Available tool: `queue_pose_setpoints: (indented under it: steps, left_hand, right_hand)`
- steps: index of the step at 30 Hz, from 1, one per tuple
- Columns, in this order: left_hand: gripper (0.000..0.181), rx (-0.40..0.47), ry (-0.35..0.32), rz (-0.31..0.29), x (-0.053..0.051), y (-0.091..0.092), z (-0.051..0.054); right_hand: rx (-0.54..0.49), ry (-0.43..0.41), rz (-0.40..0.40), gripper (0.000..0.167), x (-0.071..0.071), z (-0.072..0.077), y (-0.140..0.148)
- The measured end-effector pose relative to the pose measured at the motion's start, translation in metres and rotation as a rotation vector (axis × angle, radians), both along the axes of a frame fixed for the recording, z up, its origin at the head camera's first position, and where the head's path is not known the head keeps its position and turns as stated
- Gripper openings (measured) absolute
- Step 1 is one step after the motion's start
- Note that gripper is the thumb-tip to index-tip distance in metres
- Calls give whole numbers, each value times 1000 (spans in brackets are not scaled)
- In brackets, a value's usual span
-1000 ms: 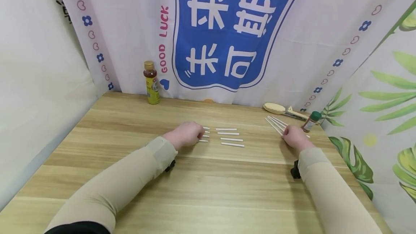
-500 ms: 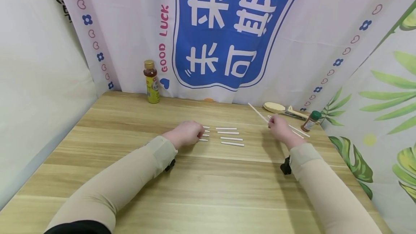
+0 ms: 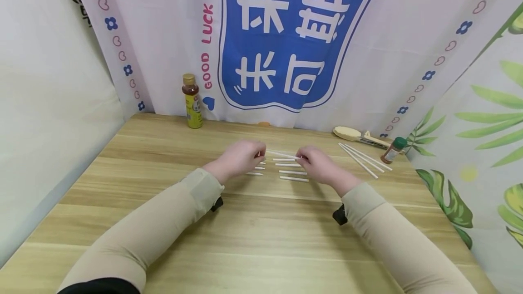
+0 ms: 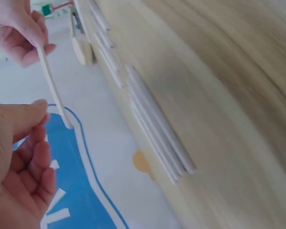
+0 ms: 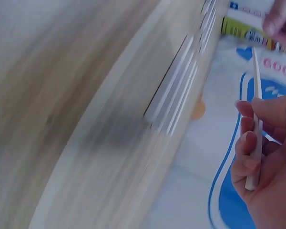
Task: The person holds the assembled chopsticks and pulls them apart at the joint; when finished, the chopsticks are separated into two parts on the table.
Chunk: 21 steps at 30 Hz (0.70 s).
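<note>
My right hand (image 3: 320,167) pinches a thin white stick (image 3: 282,154) near one end, thumb on top in the right wrist view, where the stick (image 5: 256,76) points towards my left hand (image 5: 280,21). In the left wrist view, my left hand (image 4: 21,157) has loosely curled fingers with thumb near forefinger, holding nothing; the free end of the stick (image 4: 62,112) hangs a little apart from it. Below the hands, several white sticks (image 3: 293,173) lie parallel on the table, and a second group of sticks (image 3: 255,174) is partly hidden behind my left hand.
Loose white sticks (image 3: 359,161) lie fanned out at the right. Behind them are a cream-handled utensil (image 3: 347,133) and a green-capped small jar (image 3: 394,150). A yellow-labelled bottle (image 3: 193,103) stands at the back left of the wooden table (image 3: 245,239), against a printed curtain (image 3: 163,35).
My right hand has taken a stick from the fanned group and moved left with it, turning it level towards my left hand. My left hand has risen slightly from the sticks.
</note>
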State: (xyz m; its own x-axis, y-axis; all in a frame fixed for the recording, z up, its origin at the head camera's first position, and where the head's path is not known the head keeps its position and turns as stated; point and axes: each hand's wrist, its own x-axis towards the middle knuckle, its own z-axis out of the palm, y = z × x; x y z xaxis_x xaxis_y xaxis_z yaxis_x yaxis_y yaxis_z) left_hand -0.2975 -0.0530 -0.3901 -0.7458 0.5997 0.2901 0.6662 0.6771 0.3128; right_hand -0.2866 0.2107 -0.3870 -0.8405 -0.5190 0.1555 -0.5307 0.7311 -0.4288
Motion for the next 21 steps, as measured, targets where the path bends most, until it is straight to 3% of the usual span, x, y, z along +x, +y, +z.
queue_pose_setpoints:
  steps: [5,7,18,21]
  left_hand:
    - [11,54,133,-90,5,8,5]
    - [12,54,155,-123,7,10,4]
    - [11,29,74,-177,11,23,-2]
    - [15,20,12,-189,12,26,-3]
  right_hand:
    - [6,-11,18,9,7,2,-16]
    - [7,-20,20,10,10,2,-21]
    - [-61,-72,47,15,19,0,-37]
    - [-39,-82,64,14,20,0,-40]
